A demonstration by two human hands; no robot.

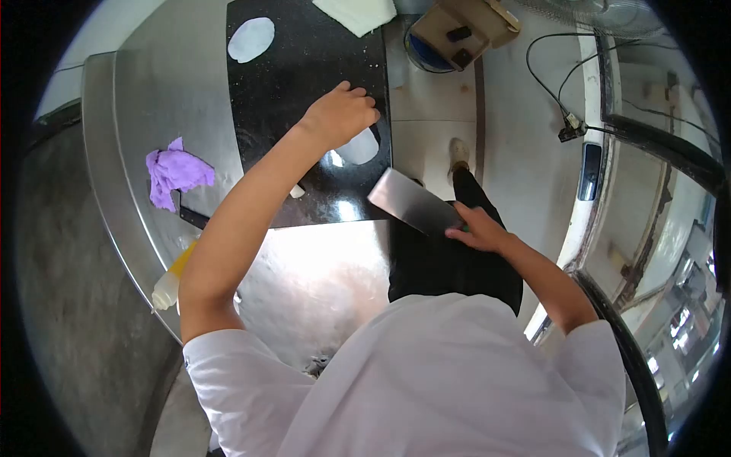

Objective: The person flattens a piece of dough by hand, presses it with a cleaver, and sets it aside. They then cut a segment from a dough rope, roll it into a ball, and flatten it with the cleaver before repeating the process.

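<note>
A person in a white T-shirt is working at a stainless-steel table (320, 282), with a black rectangular stone slab (304, 84) lying along its right edge. The left hand (339, 114) is reaching out over the slab, fingers curled together and knuckles up. It is resting on a flat white dough-like disc (362, 148) near the slab's right edge; whether the fingers are pinching the disc is hidden. The right hand (480, 228) is clamping the handle of a broad steel cleaver (411, 202), which is hanging tilted just off the table's right edge, by the slab's near right corner and apart from the disc.

A second white disc (251, 38) is lying at the slab's far left corner, and a small white scrap (297, 191) is sitting by its near edge. A crumpled purple cloth (175, 174) is lying toward the table's left edge. Nearer the person, a clear plastic squeeze bottle (171, 282) holding yellowish liquid is lying at that edge. Beyond the table's far right corner, a blue round bucket (422, 57) is standing on the floor with an open cardboard box (476, 19) set on it. Small dark items are showing in the box, and the bucket's contents are hidden.
</note>
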